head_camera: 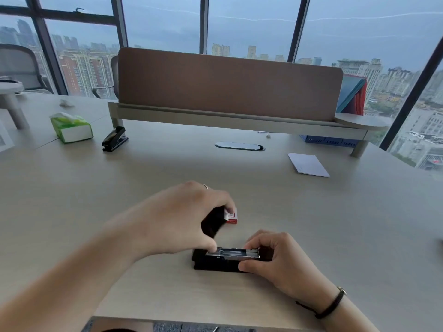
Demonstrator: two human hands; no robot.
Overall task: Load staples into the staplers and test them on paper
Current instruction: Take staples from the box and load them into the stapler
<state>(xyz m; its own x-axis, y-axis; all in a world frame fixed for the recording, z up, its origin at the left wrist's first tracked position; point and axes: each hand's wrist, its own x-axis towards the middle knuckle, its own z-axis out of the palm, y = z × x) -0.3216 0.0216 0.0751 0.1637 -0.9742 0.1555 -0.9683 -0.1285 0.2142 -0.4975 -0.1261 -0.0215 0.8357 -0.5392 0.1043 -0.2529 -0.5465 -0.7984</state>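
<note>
A black stapler [219,261] lies opened on the desk near me, its metal staple channel [232,253] facing up. My left hand [182,219] holds the stapler's raised black lid, thumb tip touching the channel's left end. My right hand [275,256] grips the stapler's right end, fingers at the channel's front. A small red and white staple box [231,217] sits just behind the lid, partly hidden by my left fingers. A second black stapler [114,139] stands far left. A stack of white paper [308,164] lies far right.
A green tissue pack [71,127] sits at the back left. A brown divider panel [227,85] on a raised shelf spans the back, with a blue tray [328,140] under it. An oval cable port [239,146] is set into the desk.
</note>
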